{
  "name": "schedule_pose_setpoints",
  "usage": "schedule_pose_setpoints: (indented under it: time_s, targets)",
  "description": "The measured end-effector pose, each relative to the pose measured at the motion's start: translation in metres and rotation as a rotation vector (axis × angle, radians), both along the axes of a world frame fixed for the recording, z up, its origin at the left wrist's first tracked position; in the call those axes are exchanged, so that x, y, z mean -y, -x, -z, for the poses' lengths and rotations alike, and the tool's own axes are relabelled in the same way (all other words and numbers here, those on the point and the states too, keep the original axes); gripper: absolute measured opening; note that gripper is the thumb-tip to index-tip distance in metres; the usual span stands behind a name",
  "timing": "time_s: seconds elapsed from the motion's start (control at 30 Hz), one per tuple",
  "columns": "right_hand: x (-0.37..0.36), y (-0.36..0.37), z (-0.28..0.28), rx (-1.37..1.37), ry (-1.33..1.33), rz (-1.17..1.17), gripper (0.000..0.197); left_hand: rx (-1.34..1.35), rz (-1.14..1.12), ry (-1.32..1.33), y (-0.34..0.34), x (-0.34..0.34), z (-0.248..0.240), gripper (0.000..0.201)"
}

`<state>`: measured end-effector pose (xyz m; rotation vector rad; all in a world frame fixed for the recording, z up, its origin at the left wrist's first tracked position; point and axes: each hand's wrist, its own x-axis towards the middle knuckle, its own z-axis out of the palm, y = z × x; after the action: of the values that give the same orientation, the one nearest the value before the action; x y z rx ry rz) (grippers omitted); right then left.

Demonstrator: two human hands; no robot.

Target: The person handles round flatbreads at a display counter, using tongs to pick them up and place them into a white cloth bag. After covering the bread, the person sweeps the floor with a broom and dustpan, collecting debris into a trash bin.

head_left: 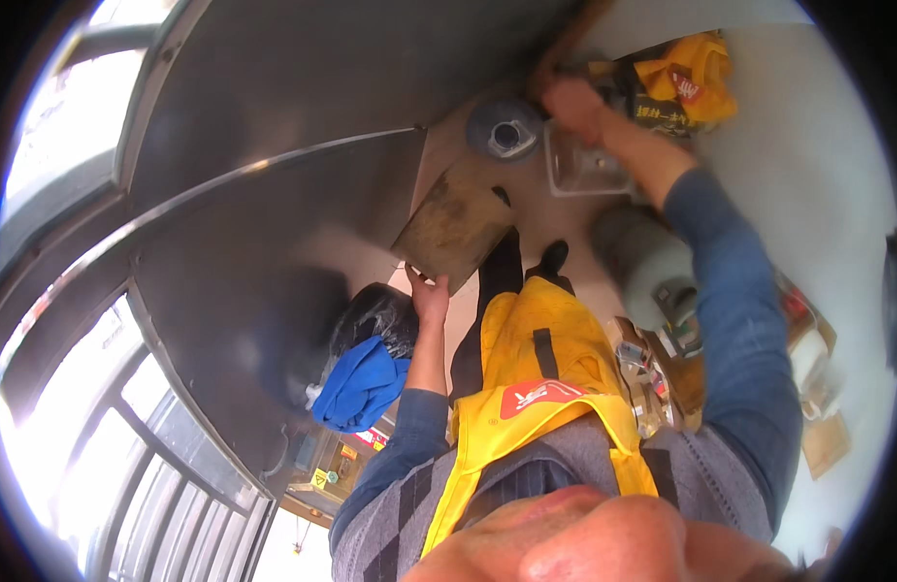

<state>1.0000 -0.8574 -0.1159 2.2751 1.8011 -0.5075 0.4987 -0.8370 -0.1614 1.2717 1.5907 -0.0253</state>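
Observation:
My left hand (429,297) grips the near edge of a flat, stained brown board (456,223), thumb and fingers closed on it. The board is tilted beside my legs, hiding part of the floor. My right hand (576,109) reaches to the far right, its fingers curled and somewhat blurred. It is near a thin brown strip (570,41) along the dark panel; what it holds, if anything, is hidden. Below that hand lies a clear plastic tub (589,175). Left of the tub is a round, blue-grey water jug (506,129) with a dark opening.
A large dark panel (264,204) and barred windows (147,436) fill the left. A black plastic bag (385,315) and a blue cloth (363,386) sit near my left forearm. At right are a grey-green cylinder (652,262), a yellow cloth (696,73) and cardboard boxes (637,364).

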Motion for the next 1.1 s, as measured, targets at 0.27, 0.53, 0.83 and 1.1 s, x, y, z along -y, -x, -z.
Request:
schedule_pose_setpoints:
  time_s: [0.27, 0.53, 0.83, 1.1]
  targets:
    - [0.027, 0.105, 0.175, -0.175, -0.222, 0.025, 0.022, -0.136, 0.263, -0.365, -0.053, -0.032, 0.008, 0.084]
    - [0.056, 0.085, 0.152, -0.09, 0.028, -0.072, 0.019, -0.314, 0.588, -0.673, -0.146, -0.081, 0.093, 0.086]
    - [0.086, 0.109, 0.166, -0.33, -0.161, 0.0, 0.026, -0.271, 1.177, -0.834, -0.321, -0.117, 0.22, 0.081]
    - [0.076, 0.113, 0.196, -0.316, -0.333, 0.011, 0.02, -0.279, 1.41, -0.842, -0.418, -0.116, 0.331, 0.081]
